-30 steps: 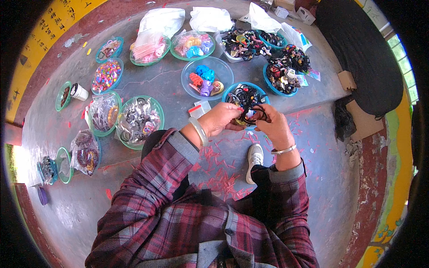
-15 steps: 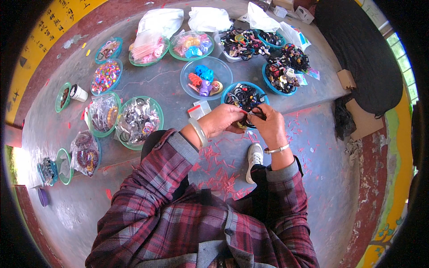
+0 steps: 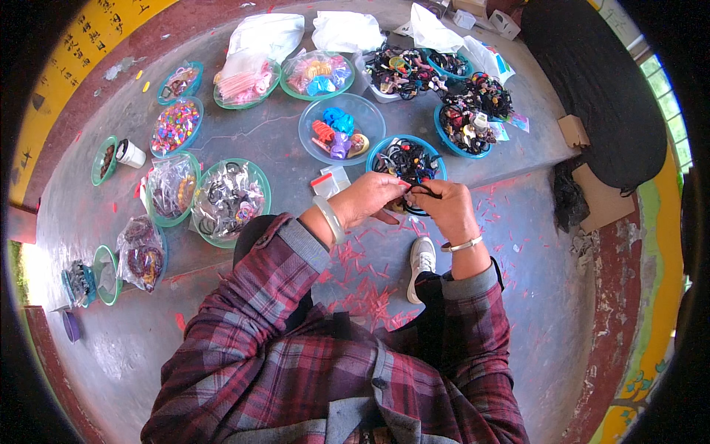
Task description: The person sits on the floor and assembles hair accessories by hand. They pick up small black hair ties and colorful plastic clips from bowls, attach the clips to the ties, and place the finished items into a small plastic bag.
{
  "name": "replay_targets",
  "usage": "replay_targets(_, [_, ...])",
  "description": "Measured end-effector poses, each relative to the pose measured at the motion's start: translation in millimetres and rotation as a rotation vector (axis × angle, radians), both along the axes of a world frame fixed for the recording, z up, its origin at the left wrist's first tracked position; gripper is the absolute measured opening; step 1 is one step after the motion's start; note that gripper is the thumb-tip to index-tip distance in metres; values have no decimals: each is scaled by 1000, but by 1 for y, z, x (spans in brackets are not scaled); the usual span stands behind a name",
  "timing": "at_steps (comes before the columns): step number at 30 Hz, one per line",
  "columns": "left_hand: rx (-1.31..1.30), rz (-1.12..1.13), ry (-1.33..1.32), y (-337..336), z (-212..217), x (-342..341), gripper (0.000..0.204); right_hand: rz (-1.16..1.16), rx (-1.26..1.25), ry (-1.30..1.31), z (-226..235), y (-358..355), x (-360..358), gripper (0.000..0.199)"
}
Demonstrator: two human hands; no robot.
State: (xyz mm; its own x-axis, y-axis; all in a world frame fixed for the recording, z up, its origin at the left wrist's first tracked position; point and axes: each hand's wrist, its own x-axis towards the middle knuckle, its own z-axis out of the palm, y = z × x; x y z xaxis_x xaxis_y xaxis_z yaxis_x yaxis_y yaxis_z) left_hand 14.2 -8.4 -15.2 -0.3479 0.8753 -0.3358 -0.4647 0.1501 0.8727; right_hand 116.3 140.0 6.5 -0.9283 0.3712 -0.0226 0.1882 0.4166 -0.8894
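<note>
A grey concrete floor [image 3: 547,296] is cut off around its edges by the dark fisheye rim. Its middle is covered by a red-and-grey plaid shirt [image 3: 310,370], whose lower hem is cut off by the frame. At the upper right, a long, black, rounded shape [image 3: 595,96] is seen, but what it is cannot be made out. A green round plastic bowl [image 3: 268,189] is set to the left, its bagged contents blurred by glare on clear plastic. A blue-rimmed round plastic bowl [image 3: 442,159] is heaped with tangled black bands, and its near side is partly hidden by the hands. Above its near edge, a thin black cord-like band [image 3: 427,189] is grasped by the right hand [image 3: 451,209], between thumb and bent fingers. The left hand [image 3: 366,198] is brought up just beside it with thumb and fingers pinched together; what is held in that grip cannot be told, as the fingertips are overlapped. Small red strips [image 3: 370,303] are scattered below, some of them hidden by the shirt.
</note>
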Motion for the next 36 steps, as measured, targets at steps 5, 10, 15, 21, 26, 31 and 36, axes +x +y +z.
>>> replay_targets(5, [36, -19, 21, 1, -1, 1, 34, 6, 154, -82, 14, -5, 0, 17])
replay_targets(10, [62, -28, 59, 0, -5, 1, 35, 15, 374, -136, 27, -15, 0, 17])
replay_targets(15, [73, -84, 73, 1, -2, 3, 36, 167, 342, -136, 15, -8, 2, 17])
replay_targets(21, [66, 42, -45, 0, 2, 2, 34, 116, 225, -43, 17, -7, 1, 25])
replay_targets(26, [104, 158, -116, -4, 4, -3, 31, 104, -273, 10, 27, -3, 1, 33])
replay_targets(31, [83, 133, -76, 1, 5, -1, 31, 57, -243, 94, 2, 3, -1, 27])
replay_targets(36, [35, 70, -23, 0, 7, 1, 27, 11, 88, 111, 7, -5, 0, 20])
